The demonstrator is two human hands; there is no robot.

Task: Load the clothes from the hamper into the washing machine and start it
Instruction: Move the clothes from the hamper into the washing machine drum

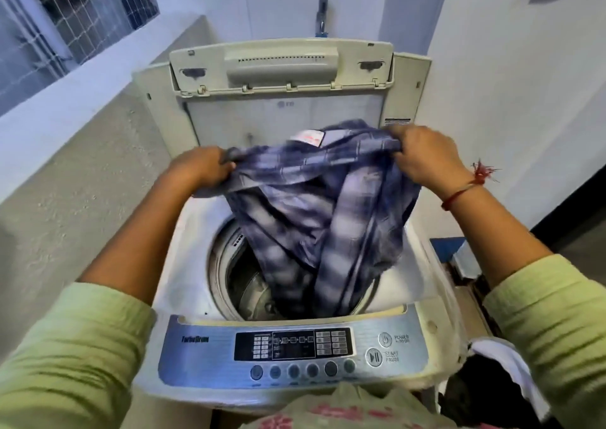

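Left hand (200, 166) and right hand (423, 156) each clutch the blue checked shirt (314, 212), which hangs between them into the washing machine drum (229, 264).

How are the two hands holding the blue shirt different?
The right hand has a red thread on its wrist; the left hand's wrist is bare. The right hand sits a little higher in the picture than the left hand. Both grip the shirt over the open drum.

Both hands (200, 166) hold checked shirt (314, 205) over washer (183, 264).
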